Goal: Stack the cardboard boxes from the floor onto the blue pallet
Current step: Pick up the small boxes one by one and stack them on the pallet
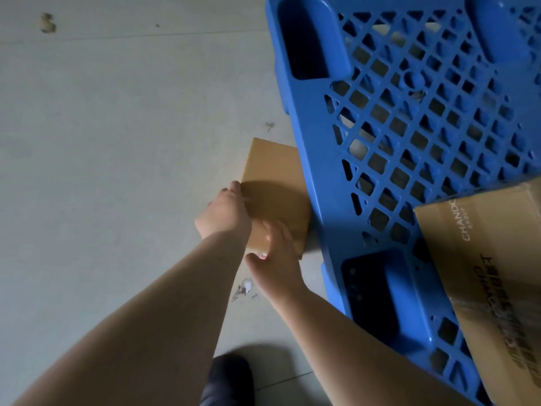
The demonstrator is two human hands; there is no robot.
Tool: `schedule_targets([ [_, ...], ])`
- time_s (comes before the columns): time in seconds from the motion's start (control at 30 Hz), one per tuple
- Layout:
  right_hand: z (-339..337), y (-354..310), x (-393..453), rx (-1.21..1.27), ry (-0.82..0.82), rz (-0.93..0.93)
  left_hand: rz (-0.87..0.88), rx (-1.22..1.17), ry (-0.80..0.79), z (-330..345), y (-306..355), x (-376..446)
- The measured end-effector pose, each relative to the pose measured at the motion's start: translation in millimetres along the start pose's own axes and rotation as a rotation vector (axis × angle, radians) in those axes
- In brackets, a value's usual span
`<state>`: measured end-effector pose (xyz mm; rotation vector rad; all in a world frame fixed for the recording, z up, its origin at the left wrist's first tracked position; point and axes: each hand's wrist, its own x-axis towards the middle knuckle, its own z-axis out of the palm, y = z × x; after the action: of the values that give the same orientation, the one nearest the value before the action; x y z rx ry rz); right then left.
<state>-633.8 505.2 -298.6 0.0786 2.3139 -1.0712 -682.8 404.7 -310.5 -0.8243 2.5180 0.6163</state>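
Head view, single frame, looking steeply down.

Item 1: blue pallet (322, 159). Plastic, lattice top with diamond-shaped openings and moulded recesses at its corners. Occupies the right half of the frame, from the top edge down to the lower right.

Item 2: small cardboard box (272, 183). Plain brown, no print visible. Lies on the floor at centre frame, its right edge hard against or slightly under the pallet's left rim; which of the two cannot be told. A shadow falls across its middle.

Item 3: printed cardboard box (483, 259). Larger, brown, with "CHANDO" lettering and dark characters on its top, clear tape along the seam. Rests on the pallet at the lower right of the frame, partly cut off by the frame edge.

Item 4: left hand (225, 210). Bare forearm enters from the lower left. The hand sits at the small box's left edge, fingers curled over that edge and gripping it; the fingertips are hidden behind the hand.

Item 5: right hand (276, 259). Forearm enters from the lower right, crossing in front of the pallet's corner. Fingers straight and held together, lying flat on the near end of the small box; thumb spread to the left, off the box.

Item 6: floor (102, 142). Pale grey, scuffed, with chipped marks at upper left and below the hands.

Item 7: dark shoe (228, 379). Bottom centre, on the floor.
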Motion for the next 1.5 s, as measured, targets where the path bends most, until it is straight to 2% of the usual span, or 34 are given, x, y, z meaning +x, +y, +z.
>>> schedule_targets([
  [0.07,8.5,-7.9,-3.1,0.136,-0.045,-0.062,0.002,0.019,0.034,-2.0,-6.4,2.0],
  [0.13,18.4,-11.7,-6.1,0.125,0.024,-0.061,-0.022,0.009,0.035,-3.3,-15.8,3.2],
  [0.23,20.0,-8.3,-6.7,0.016,0.347,0.197,-0.113,-0.206,-0.044,-0.8,-30.5,1.8],
  [0.3,10.8,-7.1,-1.3,0.093,0.439,0.362,-0.127,-0.444,-0.168,2.1,-32.3,-0.9],
  [0.37,0.2,-3.7,10.5,0.116,0.454,0.457,-0.147,-0.634,-0.276,0.1,-28.5,-6.8],
  [0.43,-7.3,-1.6,19.5,0.139,0.404,0.562,-0.154,-0.695,-0.352,-2.9,-26.7,-14.9],
  [0.5,-8.5,-4.5,20.2,0.267,0.327,0.598,-0.194,-0.774,-0.387,-5.8,-29.7,-24.8],
  [0.6,-4.3,-14.0,5.6,0.294,0.250,0.476,-0.263,-0.867,-0.361,-20.1,-44.3,-40.9],
  [0.7,2.0,-36.6,-8.5,0.280,0.153,0.368,-0.309,-0.935,-0.258,-44.2,-66.2,-53.0],
  [0.8,-0.6,-80.4,-10.2,0.317,0.104,0.297,-0.343,-0.980,-0.155,-84.9,-77.9,-59.2],
  [0.9,-18.4,-139.2,-12.0,0.344,0.093,0.184,-0.296,-1.025,-0.055,-140.2,-71.6,-63.6],
  [1.0,-53.3,-200.3,-17.7,0.371,0.098,0.067,-0.208,-1.083,0.030,-209.0,-52.6,-71.9],
  [1.2,-139.5,-305.4,-62.8,0.437,0.091,-0.105,-0.061,-1.052,0.097,-350.7,-3.2,-118.2],
  [1.5,-315.7,-440.1,-198.6,0.624,0.205,-0.230,0.177,-1.079,0.216,-533.2,110.8,-253.0],
])
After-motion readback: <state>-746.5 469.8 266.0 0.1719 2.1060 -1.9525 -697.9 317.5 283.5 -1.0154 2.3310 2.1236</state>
